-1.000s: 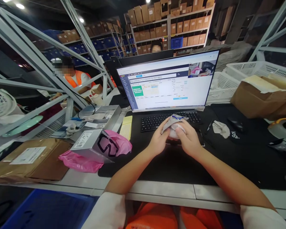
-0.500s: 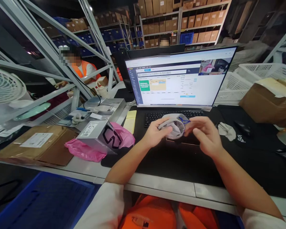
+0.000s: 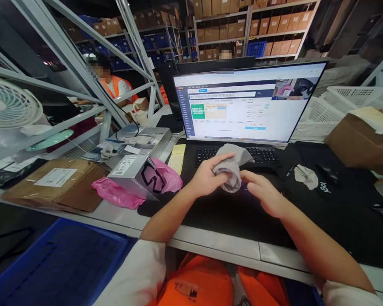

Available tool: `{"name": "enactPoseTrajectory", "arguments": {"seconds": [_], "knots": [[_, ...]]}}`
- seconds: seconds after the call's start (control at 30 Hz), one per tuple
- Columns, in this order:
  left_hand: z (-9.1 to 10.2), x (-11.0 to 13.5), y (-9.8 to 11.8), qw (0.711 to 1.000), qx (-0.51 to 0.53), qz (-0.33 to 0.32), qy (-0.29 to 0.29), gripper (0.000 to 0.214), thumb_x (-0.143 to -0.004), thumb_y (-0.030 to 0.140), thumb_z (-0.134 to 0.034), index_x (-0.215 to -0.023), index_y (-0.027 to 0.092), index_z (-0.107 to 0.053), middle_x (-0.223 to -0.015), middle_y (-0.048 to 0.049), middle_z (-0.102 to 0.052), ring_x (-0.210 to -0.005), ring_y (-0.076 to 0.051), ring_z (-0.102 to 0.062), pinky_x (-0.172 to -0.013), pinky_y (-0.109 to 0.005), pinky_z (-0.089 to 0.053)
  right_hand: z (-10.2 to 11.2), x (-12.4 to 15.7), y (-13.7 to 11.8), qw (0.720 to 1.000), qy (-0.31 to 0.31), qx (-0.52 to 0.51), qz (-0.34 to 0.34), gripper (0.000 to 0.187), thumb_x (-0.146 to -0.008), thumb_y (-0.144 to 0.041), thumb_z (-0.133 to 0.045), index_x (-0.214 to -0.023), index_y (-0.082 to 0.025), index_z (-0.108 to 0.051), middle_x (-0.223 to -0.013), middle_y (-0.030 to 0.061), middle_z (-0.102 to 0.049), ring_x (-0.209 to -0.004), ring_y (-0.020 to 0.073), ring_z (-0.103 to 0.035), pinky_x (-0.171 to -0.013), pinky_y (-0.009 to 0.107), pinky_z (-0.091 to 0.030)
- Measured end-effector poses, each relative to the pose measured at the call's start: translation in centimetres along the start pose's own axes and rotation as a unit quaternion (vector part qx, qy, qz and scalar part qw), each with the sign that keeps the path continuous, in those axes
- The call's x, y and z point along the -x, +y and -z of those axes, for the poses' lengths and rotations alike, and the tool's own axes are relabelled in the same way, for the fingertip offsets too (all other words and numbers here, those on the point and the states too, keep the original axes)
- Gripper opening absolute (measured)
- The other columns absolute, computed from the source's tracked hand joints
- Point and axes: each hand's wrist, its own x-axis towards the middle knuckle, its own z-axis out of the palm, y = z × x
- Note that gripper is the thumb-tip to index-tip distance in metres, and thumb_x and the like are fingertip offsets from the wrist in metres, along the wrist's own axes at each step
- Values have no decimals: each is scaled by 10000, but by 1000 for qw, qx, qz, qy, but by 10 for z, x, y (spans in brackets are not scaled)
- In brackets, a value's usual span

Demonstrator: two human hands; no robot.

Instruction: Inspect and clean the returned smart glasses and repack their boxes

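Observation:
A crumpled grey drawstring pouch (image 3: 231, 168) is in my left hand (image 3: 209, 174), above the front edge of the keyboard. The left fingers lie over the pouch and the thumb presses into its rim, so that hand is closed on it. My right hand (image 3: 263, 191) is at the right edge of the pouch, fingertips close to or touching the fabric. Its fingers are loosely bent, with the thumb apart from them. A faint trace of blue cord shows by the right fingertips; whether they pinch it is unclear.
Behind the hands are a keyboard (image 3: 264, 156) and a monitor (image 3: 236, 106). To the left lie a grey goggles box (image 3: 132, 176) on pink plastic (image 3: 118, 193) and a cardboard parcel (image 3: 51, 187). A mouse (image 3: 328, 174) and white crumpled cloth (image 3: 305, 176) are at right. A co-worker (image 3: 115, 87) sits beyond the frame.
The pouch has turned over, so its fabric now hangs up and away over the keyboard, and its blue cord is mostly hidden. My right hand has moved left and down.

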Motion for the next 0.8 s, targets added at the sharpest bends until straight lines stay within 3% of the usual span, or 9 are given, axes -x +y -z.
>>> {"name": "enactPoseTrajectory", "arguments": {"seconds": [0.1, 0.2, 0.3, 0.37, 0.47, 0.53, 0.6, 0.73, 0.8], "knots": [[8, 6, 2, 998, -51, -1, 45, 699, -761, 168, -649, -1455, 196, -574, -1357, -81, -683, -1102, -208, -691, -971, -283, -540, -21, -2, 7, 993, -10, -104, -48, 469, -982, -578, -581, -1263, -207, -524, -979, 40, -639, -896, 189, -600, -800, 307, -477], [21, 21, 2, 989, -129, 30, 67, 733, -778, 208, -662, -1498, 205, -522, -1413, -94, -645, -1150, -224, -678, -1008, -306, -532, -46, -7, 11, 987, 36, -127, -96, 396, -991, -558, -534, -1138, -191, -552, -815, 3, -576, -717, 153, -530, -688, 288, -441], [38, 39, -4, 968, -233, 68, 69, 835, -773, 198, -647, -1572, 190, -405, -1486, -134, -579, -1246, -262, -633, -1045, -346, -516, -65, -14, 3, 992, 46, -6, -120, 235, -1008, -406, -496, -985, -190, -586, -824, 16, -599, -723, 148, -522, -691, 284, -404], [49, 49, -9, 950, -295, 84, 58, 912, -787, 163, -592, -1631, 153, -246, -1480, -172, -569, -1245, -262, -627, -1047, -370, -509, -74, -19, -10, 990, -13, 92, -103, 209, -1018, -344, -480, -913, -193, -580, -816, 19, -618, -718, 149, -535, -681, 284, -377], [64, 56, -13, 922, -359, 142, 24, 908, -841, 151, -504, -1646, 81, -90, -1247, -195, -691, -1060, -258, -687, -950, -393, -536, -81, -34, -29, 975, -86, 196, -51, 240, -1037, -321, -467, -861, -197, -571, -761, 13, -615, -661, 143, -523, -637, 282, -330], [72, 58, -9, 893, -404, 196, 20, 836, -876, 184, -486, -1642, 95, -163, -1119, -183, -729, -963, -277, -702, -884, -402, -537, -78, -47, -35, 972, -74, 222, -23, 229, -1040, -313, -459, -913, -197, -611, -821, 29, -656, -701, 152, -558, -663, 283, -350], [82, 60, -4, 879, -421, 221, 25, 721, -900, 261, -521, -1592, 137, -361, -1102, -173, -736, -956, -287, -698, -866, -388, -522, -67, -58, -33, 974, -27, 225, -23, 218, -1029, -314, -464, -1015, -202, -650, -873, 39, -684, -739, 163, -587, -702, 288, -380], [105, 76, -1, 946, -234, 212, -78, 640, -908, 517, -611, -1414, 126, -600, -817, -69, -700, -722, -189, -627, -674, -284, -473, -24, -59, -10, 983, 33, 163, -78, 228, -956, -356, -538, -1063, -198, -662, -676, -12, -586, -584, 139, -489, -604, 272, -361], [114, 88, -5, 978, -95, 177, -62, 641, -897, 563, -637, -1352, 112, -634, -646, 2, -597, -575, -126, -519, -569, -241, -398, 1, -46, 7, 988, 46, 93, -113, 288, -927, -459, -584, -1020, -193, -645, -566, -55, -454, -500, 118, -379, -516, 255, -287]]}}
